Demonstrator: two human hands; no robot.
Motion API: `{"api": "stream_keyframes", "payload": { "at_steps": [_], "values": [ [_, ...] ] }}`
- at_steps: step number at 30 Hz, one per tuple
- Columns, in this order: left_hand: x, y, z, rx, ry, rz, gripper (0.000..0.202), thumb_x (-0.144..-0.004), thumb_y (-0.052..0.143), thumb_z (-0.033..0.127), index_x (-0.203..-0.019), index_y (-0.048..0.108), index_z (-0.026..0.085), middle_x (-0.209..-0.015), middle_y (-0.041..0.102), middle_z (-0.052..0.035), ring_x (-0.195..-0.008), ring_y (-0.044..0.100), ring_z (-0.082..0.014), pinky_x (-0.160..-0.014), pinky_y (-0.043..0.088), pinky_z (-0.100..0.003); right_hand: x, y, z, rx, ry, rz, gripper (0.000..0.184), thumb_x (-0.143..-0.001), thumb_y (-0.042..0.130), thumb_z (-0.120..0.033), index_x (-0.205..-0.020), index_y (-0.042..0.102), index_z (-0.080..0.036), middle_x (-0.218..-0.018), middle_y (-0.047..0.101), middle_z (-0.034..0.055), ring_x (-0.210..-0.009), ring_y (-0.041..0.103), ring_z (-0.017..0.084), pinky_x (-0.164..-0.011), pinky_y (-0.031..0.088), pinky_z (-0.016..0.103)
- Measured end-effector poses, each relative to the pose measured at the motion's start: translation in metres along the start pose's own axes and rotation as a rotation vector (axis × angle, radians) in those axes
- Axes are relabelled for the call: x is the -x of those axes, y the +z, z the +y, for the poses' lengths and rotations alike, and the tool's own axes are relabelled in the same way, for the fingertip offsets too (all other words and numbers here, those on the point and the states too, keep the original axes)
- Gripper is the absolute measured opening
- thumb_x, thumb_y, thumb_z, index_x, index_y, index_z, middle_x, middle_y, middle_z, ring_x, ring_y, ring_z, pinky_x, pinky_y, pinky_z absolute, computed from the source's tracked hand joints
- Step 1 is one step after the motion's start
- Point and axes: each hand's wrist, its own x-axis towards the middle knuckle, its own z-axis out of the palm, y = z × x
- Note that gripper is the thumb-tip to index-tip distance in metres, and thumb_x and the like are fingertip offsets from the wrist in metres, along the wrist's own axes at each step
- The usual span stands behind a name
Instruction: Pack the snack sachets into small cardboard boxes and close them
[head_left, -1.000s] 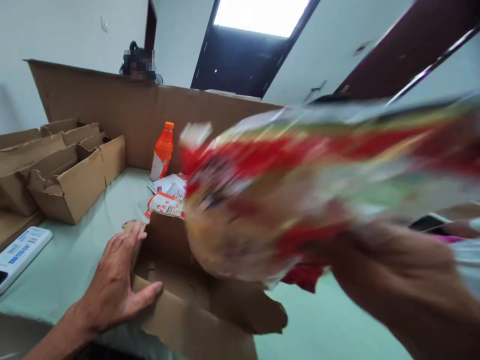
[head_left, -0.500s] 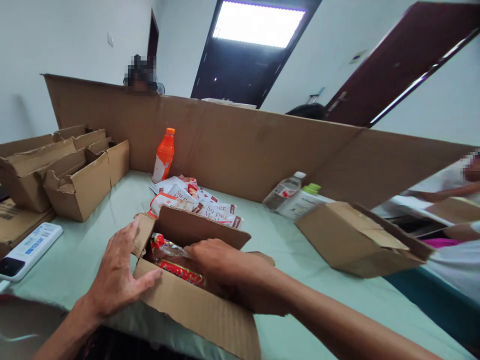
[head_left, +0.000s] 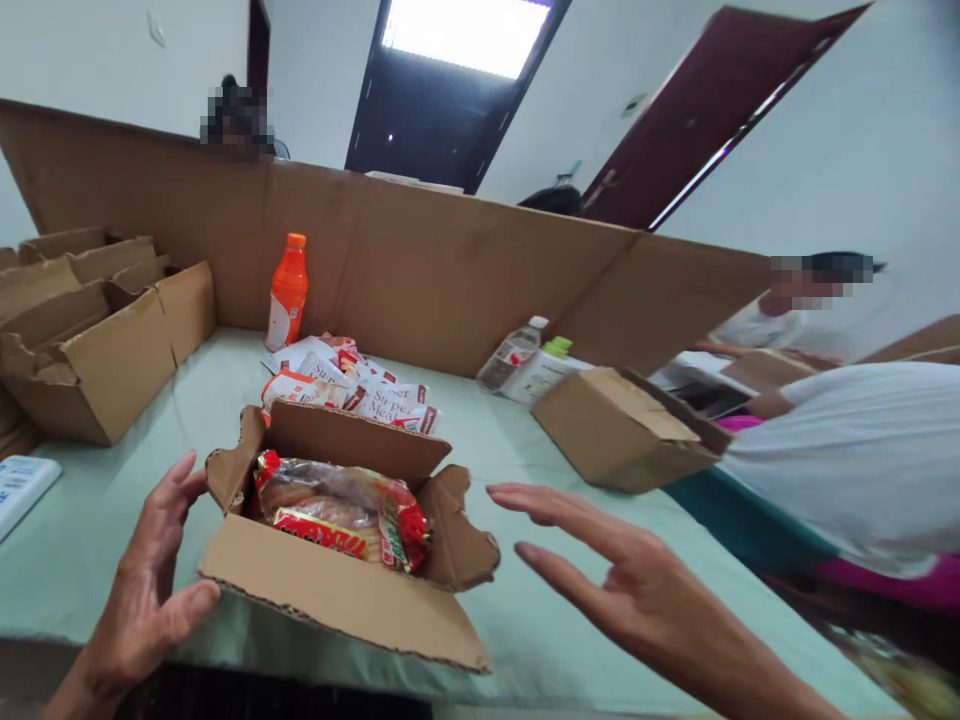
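An open cardboard box sits on the pale green table in front of me. Inside it lies a clear bread packet with red print. My left hand rests against the box's left side, thumb on the front corner, fingers loosely curved and holding nothing. To the right of the box my right hand hovers with fingers stretched out and apart, empty. Behind the box lies a pile of white and red packets.
An orange bottle stands by the tall cardboard screen. Empty cardboard boxes are stacked at left, a closed box and two lying bottles at right. A person in a white shirt leans in at right.
My right hand brought the bread packet down into the box, let it go and drew back out to the right. The left hand shifted down the box's left side.
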Motion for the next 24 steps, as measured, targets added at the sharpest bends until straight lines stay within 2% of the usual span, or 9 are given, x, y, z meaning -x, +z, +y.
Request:
{"api": "stream_keyframes", "payload": {
  "at_steps": [1,3,6,9,11,14,17,20,24],
  "values": [
    [0.0,-0.001,0.0,-0.028,0.015,-0.033,0.089,-0.083,0.074,0.057,-0.158,0.031,0.036,-0.155,0.048,-0.0066,-0.147,0.04,-0.0367,-0.123,0.03,-0.054,0.003,0.006,0.002,-0.003,-0.046,-0.015,0.039,-0.095,0.06,-0.043,-0.126,0.071,-0.024,-0.13,0.072,0.0111,-0.114,0.072,0.029,-0.068,0.067,0.034],
    [-0.001,-0.003,0.002,-0.101,0.071,-0.086,0.083,-0.086,0.071,0.048,-0.158,0.032,0.035,-0.157,0.047,-0.0061,-0.149,0.038,-0.0354,-0.122,0.033,-0.052,0.004,0.017,0.003,-0.019,-0.141,-0.036,0.048,-0.095,0.062,-0.045,-0.137,0.064,-0.023,-0.141,0.064,0.0125,-0.128,0.063,0.03,-0.095,0.062,0.043],
    [-0.005,-0.006,0.008,-0.21,0.173,-0.16,0.079,-0.088,0.066,0.039,-0.159,0.031,0.031,-0.156,0.049,-0.0064,-0.15,0.037,-0.0326,-0.124,0.032,-0.048,-0.002,0.033,0.0,-0.058,-0.203,-0.073,0.057,-0.095,0.063,-0.047,-0.147,0.054,-0.023,-0.15,0.056,0.0128,-0.137,0.055,0.029,-0.108,0.054,0.047],
    [-0.008,-0.008,0.017,-0.352,0.213,-0.279,0.081,-0.087,0.06,0.032,-0.161,0.025,0.031,-0.159,0.046,-0.0064,-0.148,0.041,-0.0306,-0.123,0.035,-0.046,-0.007,0.047,-0.004,-0.056,-0.22,-0.073,0.053,-0.097,0.061,-0.047,-0.143,0.057,-0.022,-0.148,0.059,0.0126,-0.135,0.057,0.028,-0.107,0.054,0.047],
    [-0.009,-0.007,0.023,-0.476,0.228,-0.317,0.079,-0.087,0.054,0.025,-0.16,0.025,0.032,-0.158,0.047,-0.0058,-0.145,0.047,-0.0285,-0.119,0.042,-0.044,-0.009,0.053,-0.005,-0.036,-0.212,-0.055,0.049,-0.097,0.06,-0.048,-0.138,0.061,-0.021,-0.144,0.062,0.0129,-0.131,0.06,0.028,-0.103,0.057,0.047],
    [-0.012,-0.004,0.029,-0.6,0.267,-0.294,0.082,-0.082,0.047,0.017,-0.16,0.025,0.031,-0.153,0.054,-0.0048,-0.141,0.052,-0.0249,-0.116,0.045,-0.04,-0.009,0.056,-0.006,-0.01,-0.211,-0.033,0.048,-0.096,0.061,-0.05,-0.135,0.063,-0.022,-0.141,0.063,0.0132,-0.128,0.062,0.03,-0.1,0.058,0.049],
    [-0.016,-0.001,0.031,-0.648,0.294,-0.28,0.084,-0.08,0.047,0.017,-0.16,0.025,0.029,-0.15,0.057,-0.0044,-0.138,0.055,-0.0229,-0.116,0.045,-0.037,-0.009,0.055,-0.006,-0.01,-0.209,-0.045,0.046,-0.096,0.06,-0.05,-0.134,0.064,-0.024,-0.14,0.064,0.0118,-0.127,0.062,0.03,-0.098,0.059,0.05],
    [-0.02,0.001,0.032,-0.666,0.282,-0.265,0.076,-0.087,0.051,0.021,-0.158,0.029,0.03,-0.146,0.06,-0.0035,-0.135,0.058,-0.0207,-0.114,0.046,-0.034,-0.013,0.056,-0.007,0.027,-0.19,-0.04,0.039,-0.096,0.061,-0.046,-0.128,0.067,-0.025,-0.135,0.068,0.0113,-0.122,0.065,0.03,-0.093,0.061,0.049],
    [-0.028,0.008,0.035,-0.687,0.276,-0.22,0.057,-0.097,0.054,0.031,-0.152,0.039,0.034,-0.134,0.069,-0.0024,-0.127,0.065,-0.02,-0.107,0.054,-0.032,-0.018,0.059,-0.01,0.141,-0.228,-0.032,0.039,-0.089,0.068,-0.042,-0.122,0.07,-0.021,-0.128,0.071,0.0141,-0.11,0.071,0.033,-0.084,0.063,0.053]
  ]
}}
